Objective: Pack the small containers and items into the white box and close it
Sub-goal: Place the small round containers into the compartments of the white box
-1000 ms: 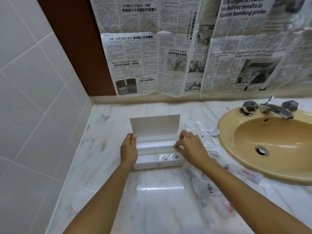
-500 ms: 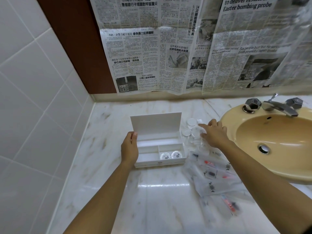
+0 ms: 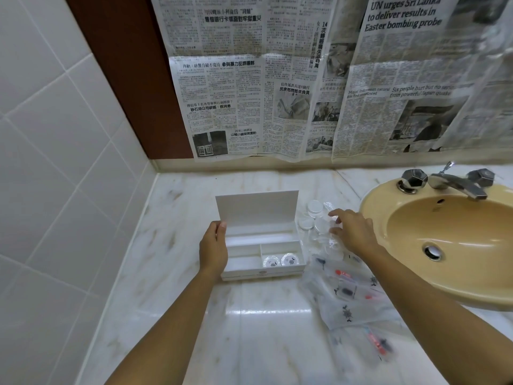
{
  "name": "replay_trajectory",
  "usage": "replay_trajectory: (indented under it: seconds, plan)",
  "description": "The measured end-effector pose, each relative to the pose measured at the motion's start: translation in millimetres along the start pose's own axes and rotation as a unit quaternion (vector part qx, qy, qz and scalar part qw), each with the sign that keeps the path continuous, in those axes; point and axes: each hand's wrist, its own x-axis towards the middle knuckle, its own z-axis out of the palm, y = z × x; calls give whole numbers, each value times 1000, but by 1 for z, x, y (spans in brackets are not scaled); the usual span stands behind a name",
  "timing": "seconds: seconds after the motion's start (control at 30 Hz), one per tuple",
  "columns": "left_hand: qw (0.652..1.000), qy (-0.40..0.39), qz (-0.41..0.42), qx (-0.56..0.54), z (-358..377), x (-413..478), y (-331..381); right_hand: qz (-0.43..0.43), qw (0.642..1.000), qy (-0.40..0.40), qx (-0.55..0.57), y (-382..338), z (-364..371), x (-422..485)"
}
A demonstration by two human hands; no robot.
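Note:
The white box [image 3: 244, 269] stands open on the marble counter, its lid [image 3: 256, 207] raised at the back. Two small round containers [image 3: 280, 260] lie in its front right compartment. My left hand [image 3: 213, 247] grips the box's left end. To the right of the box stand several small clear jars with white caps [image 3: 313, 215]. My right hand [image 3: 354, 232] hovers over them with fingers spread, its fingertips touching a clear jar; a firm grip is not visible. Clear plastic sachets with printed marks [image 3: 347, 298] lie in front of the jars.
A yellow sink [image 3: 455, 245] with a metal tap [image 3: 455, 184] fills the right side, close to the jars. Newspaper [image 3: 305, 79] covers the wall behind. White tiles [image 3: 55, 162] form the left wall. Bare marble counter [image 3: 249, 329] lies in front of the box.
My right hand left the box's right edge and moved right and back to the jars beside it. My left hand has stayed on the box's left end.

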Motion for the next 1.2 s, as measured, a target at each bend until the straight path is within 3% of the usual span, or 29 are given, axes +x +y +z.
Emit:
replay_trajectory:
  seconds: [0.23, 0.5, 0.63, 0.77, 0.93, 1.07, 1.2]
  plan:
    - [1000, -3, 1, 3, -1, -1, 2, 28, 998, -20, -48, 1, 1, -1]
    - [1000, 2, 4, -1, -1, -2, 3, 15, 993, 107, 46, -15, -23, -4]
    - [1000, 1, 2, -7, -1, -1, 1, 21, 967, 142, 211, -32, -48, -12]
    - [1000, -1, 1, -14, 0, -1, -1, -35, 940, 63, 333, -61, -60, -32]
    - [1000, 0, 1, 3, -1, -1, 1, -99, 974, -22, 203, -85, -24, -51]
    - [1000, -1, -3, 4, -1, -1, 2, -110, 993, -21, 37, -100, 1, -60]
    - [1000, -2, -5, 1, -1, -1, 2, -108, 992, 7, -60, -103, 11, -63]
